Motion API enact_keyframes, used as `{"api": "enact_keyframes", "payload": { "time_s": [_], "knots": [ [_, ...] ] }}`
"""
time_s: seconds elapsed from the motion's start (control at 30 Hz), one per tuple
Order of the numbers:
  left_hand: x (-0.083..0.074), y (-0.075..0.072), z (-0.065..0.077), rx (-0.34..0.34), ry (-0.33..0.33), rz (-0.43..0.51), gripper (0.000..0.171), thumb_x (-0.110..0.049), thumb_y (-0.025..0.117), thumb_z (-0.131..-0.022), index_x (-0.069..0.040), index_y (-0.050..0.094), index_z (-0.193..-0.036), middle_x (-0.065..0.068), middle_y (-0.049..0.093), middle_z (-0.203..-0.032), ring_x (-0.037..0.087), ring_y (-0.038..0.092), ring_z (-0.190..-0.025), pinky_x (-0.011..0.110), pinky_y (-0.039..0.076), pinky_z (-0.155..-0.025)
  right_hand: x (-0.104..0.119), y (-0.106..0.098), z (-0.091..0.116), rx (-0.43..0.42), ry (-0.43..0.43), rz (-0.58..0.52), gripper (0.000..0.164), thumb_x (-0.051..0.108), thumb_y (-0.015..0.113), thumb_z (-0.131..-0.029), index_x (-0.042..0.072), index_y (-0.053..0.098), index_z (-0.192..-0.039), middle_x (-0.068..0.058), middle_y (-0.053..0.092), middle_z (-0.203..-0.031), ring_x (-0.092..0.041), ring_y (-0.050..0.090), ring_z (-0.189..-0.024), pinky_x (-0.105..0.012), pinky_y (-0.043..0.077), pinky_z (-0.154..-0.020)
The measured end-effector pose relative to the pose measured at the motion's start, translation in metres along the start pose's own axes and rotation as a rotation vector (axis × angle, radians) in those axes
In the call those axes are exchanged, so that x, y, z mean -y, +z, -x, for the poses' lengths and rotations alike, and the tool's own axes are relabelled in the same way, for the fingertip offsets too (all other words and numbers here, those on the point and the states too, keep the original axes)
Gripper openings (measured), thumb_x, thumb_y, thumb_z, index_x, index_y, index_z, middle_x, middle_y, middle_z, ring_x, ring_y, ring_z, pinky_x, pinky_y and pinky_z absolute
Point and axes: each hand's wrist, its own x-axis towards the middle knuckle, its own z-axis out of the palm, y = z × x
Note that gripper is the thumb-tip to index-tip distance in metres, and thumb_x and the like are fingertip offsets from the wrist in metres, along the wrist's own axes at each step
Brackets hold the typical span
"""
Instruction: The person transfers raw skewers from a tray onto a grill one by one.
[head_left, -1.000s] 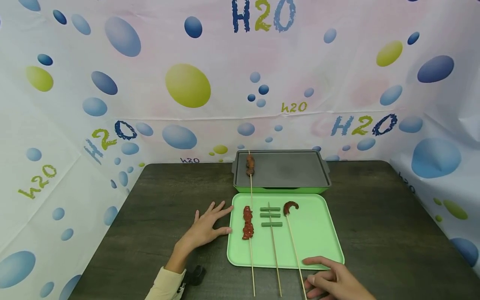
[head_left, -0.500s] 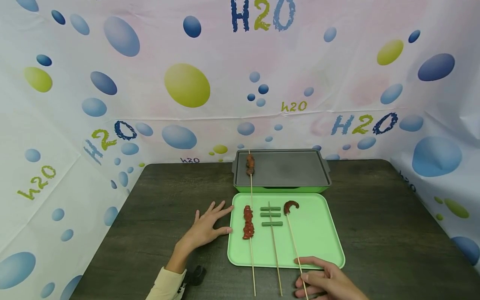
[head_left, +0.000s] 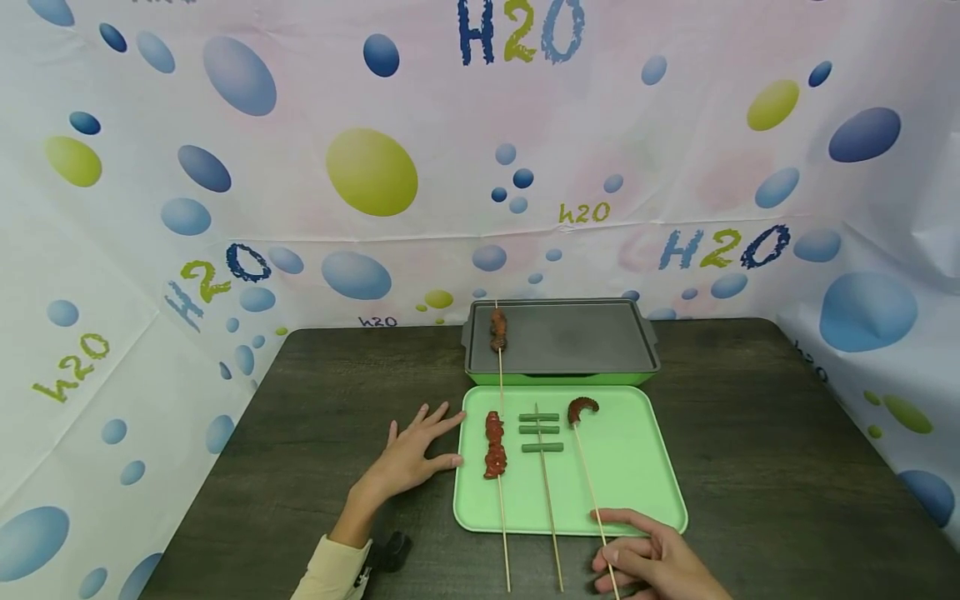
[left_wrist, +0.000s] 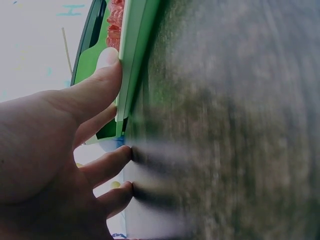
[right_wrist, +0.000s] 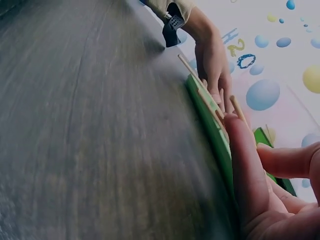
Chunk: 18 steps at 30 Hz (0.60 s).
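My right hand (head_left: 652, 560) is narrowed to a pinch on the stick of the curled skewer (head_left: 587, 475), its dark end over the right half of the tray (head_left: 637, 475), whether touching I cannot tell. My left hand (head_left: 408, 458) is spread wide on the counter (head_left: 330, 400), thumb and forefinger at the tray's left rim. To the left of my skewer lie the green skewer (head_left: 540, 430) and red skewer (head_left: 495, 446), and behind the tray the grill (head_left: 577, 337) bears a brown skewer (head_left: 498, 327).
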Motion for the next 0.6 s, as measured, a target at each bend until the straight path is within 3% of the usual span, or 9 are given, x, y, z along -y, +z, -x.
{"api": "enact_keyframes", "payload": {
  "time_s": [0.23, 0.6],
  "knots": [
    [0.001, 0.001, 0.0, -0.003, -0.001, -0.001, 0.071, -0.038, 0.073, -0.094, -0.02, 0.046, -0.157, 0.017, 0.029, -0.166, 0.046, 0.013, -0.154, 0.082, -0.003, -0.108, 0.011, 0.009, 0.002, -0.003, -0.034, 0.025, 0.053, 0.01, 0.056, -0.107, -0.002, 0.037, -0.155, -0.016, 0.072, -0.111, -0.025, 0.075, -0.097, -0.037, 0.062, -0.073],
    [0.002, 0.001, -0.001, 0.0, -0.006, -0.005, 0.071, -0.039, 0.073, -0.094, -0.02, 0.046, -0.158, 0.017, 0.029, -0.166, 0.046, 0.012, -0.154, 0.082, -0.004, -0.108, 0.024, 0.028, -0.014, -0.121, -0.085, 0.09, 0.057, 0.008, 0.06, -0.105, 0.0, 0.039, -0.157, -0.024, 0.072, -0.112, -0.029, 0.075, -0.094, -0.046, 0.062, -0.072]
  ]
}}
